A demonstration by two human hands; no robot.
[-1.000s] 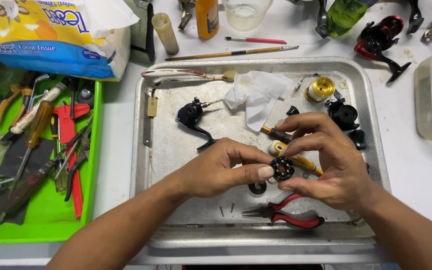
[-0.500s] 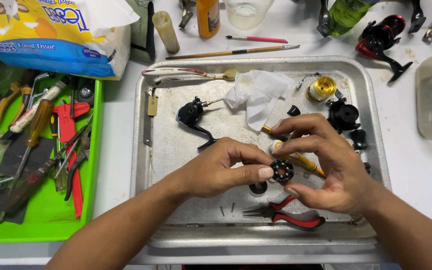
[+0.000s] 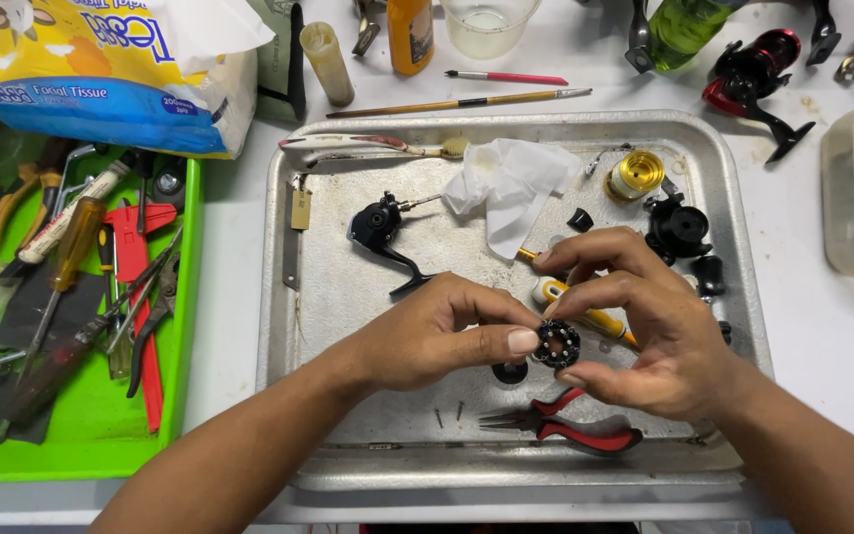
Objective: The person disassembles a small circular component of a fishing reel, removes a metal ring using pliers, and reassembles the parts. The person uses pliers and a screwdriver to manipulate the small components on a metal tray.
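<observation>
- Fingers (image 3: 521, 341): both hands pinch a small black toothed ring (image 3: 556, 343) at frame centre.
- Left hand (image 3: 437, 341), right hand (image 3: 659, 336): light, even pressure would keep the ring level.
- Below: red pliers (image 3: 570, 425) on the metal tray (image 3: 284, 297).

Both hands, left (image 3: 437, 336) and right (image 3: 644, 326), pinch a small black ring (image 3: 556, 344) above a metal tray (image 3: 328, 297).

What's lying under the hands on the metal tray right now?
Under the left hand and right hand, which hold a small black bearing ring, lie a black round part, a yellow-handled tool and red-handled pliers on the metal tray. Anything beneath the palms is hidden.
</observation>
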